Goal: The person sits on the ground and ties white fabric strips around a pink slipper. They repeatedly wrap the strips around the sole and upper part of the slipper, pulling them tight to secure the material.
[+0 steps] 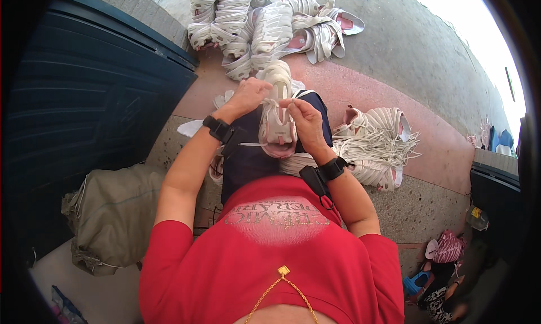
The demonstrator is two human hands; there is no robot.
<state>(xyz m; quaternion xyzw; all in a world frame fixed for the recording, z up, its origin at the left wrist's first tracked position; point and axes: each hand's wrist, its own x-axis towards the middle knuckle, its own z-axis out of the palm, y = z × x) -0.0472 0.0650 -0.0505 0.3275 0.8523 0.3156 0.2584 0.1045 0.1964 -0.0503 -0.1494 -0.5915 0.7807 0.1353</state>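
Observation:
A white and pink shoe upper (278, 133) rests on my lap, its pink-lined heel opening toward me. My left hand (248, 98) is closed at the upper's left side, fingertips pinching a white shoelace (271, 102) beside the eyelets. Opposite it, my right hand (307, 121) pinches the lace between thumb and forefinger, just over the tongue area. The far end of the upper touches a stack of nested white uppers (275, 70). A thin white strip (252, 145) sticks out to the left of the heel.
More stacked white uppers (273, 28) lie on the ground ahead. To my right is a pile of uppers with loose laces (383, 146). A dark blue metal door (90, 93) stands at left, with a grey-green sack (121, 211) below it. Bags and a bottle (478, 218) are at lower right.

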